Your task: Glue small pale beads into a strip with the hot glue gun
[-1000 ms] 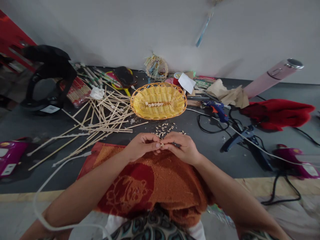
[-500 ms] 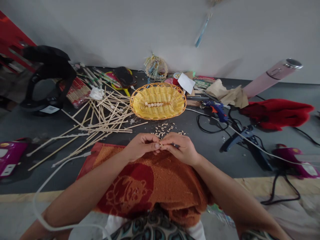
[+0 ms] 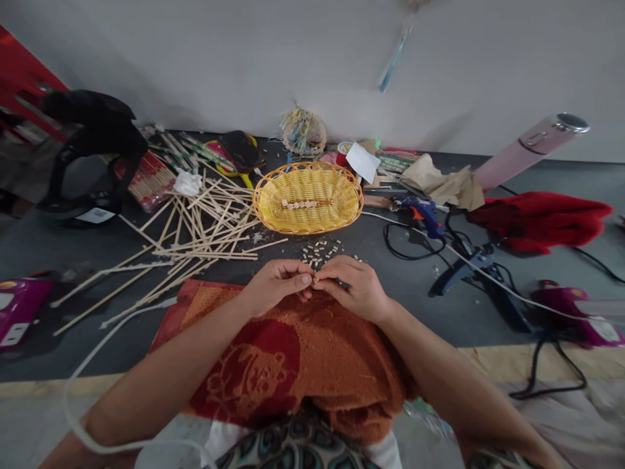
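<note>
My left hand [image 3: 280, 285] and my right hand [image 3: 355, 285] meet fingertip to fingertip over an orange and red cloth [image 3: 336, 355]. Both are closed in a pinch around a small pale piece [image 3: 316, 280], mostly covered by the fingers. It resembles the short cut wooden bits [image 3: 317, 253] scattered on the dark table just beyond. Behind those bits stands a yellow woven basket [image 3: 312, 225], with a short row of joined pale pieces [image 3: 300, 204] lying in it.
Long thin wooden sticks [image 3: 209, 225] lie heaped on the left. To the right are a blue glue gun [image 3: 424, 212] with its cable, dark blue pliers-like tool [image 3: 461, 268], a red cloth [image 3: 547, 218] and a pink flask [image 3: 532, 153]. A white cable crosses my left forearm.
My hands stay together at almost the same spot, with only slight shifts of the fingers around the small piece. Nothing else on the table has visibly moved.
</note>
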Demonstrator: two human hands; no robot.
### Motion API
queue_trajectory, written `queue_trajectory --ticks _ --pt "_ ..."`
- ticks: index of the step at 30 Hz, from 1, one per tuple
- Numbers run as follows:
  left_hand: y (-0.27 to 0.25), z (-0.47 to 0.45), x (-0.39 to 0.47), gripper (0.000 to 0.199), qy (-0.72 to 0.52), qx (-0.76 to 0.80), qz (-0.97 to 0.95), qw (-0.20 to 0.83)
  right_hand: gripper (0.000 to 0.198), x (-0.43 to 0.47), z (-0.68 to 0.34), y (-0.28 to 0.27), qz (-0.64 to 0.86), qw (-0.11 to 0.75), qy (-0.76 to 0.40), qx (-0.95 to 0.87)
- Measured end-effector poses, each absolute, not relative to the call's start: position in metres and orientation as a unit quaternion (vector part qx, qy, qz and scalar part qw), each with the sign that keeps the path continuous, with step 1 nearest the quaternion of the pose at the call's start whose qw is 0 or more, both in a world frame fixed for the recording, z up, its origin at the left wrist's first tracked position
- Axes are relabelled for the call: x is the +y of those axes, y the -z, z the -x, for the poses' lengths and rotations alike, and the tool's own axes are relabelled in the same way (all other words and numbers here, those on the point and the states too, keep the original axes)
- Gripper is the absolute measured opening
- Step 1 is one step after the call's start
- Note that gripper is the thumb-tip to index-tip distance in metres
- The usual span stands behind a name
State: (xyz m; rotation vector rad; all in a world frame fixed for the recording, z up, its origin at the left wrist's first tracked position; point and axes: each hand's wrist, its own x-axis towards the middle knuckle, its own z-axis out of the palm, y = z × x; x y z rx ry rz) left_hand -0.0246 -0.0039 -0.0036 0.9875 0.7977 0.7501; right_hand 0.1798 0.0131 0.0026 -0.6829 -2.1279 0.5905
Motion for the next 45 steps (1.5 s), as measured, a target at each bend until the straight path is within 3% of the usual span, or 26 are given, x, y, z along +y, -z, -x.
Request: queue_trajectory --ticks 45 --pt "0.0025 0.0245 -0.0043 0.026 -0.339 0.372 -0.454 0.735 0.015 0.0118 -0.1799 -0.0032 0.256 0.394 -0.254 -0.846"
